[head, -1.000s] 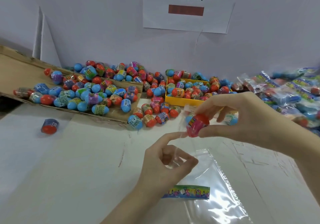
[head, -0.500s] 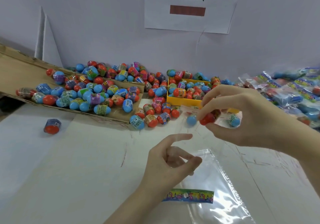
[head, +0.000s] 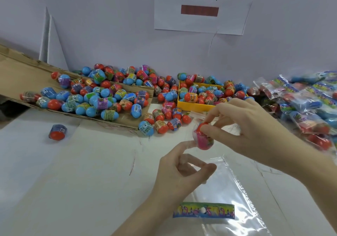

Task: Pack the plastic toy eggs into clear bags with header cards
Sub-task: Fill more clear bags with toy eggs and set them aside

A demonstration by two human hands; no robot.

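Note:
My right hand (head: 244, 128) pinches a red toy egg with a pink label (head: 204, 139) at the mouth of a small clear bag (head: 197, 116) held up over the table. My left hand (head: 180, 170), just below, pinches the lower part of that clear bag between thumb and fingers. A colourful header card (head: 203, 210) lies on a stack of flat clear bags (head: 235, 190) near the front of the table. Loose red and blue eggs (head: 102, 100) are heaped on a cardboard sheet at the left.
A yellow tray (head: 184, 105) full of eggs stands behind my hands. Packed bags (head: 306, 104) pile up at the right. One egg (head: 57, 131) lies alone at the left. A paper sign (head: 200, 7) hangs on the wall.
My right hand has brought the egg down and left, from beside the yellow tray to just above my left hand. The egg now sits in the bag's mouth.

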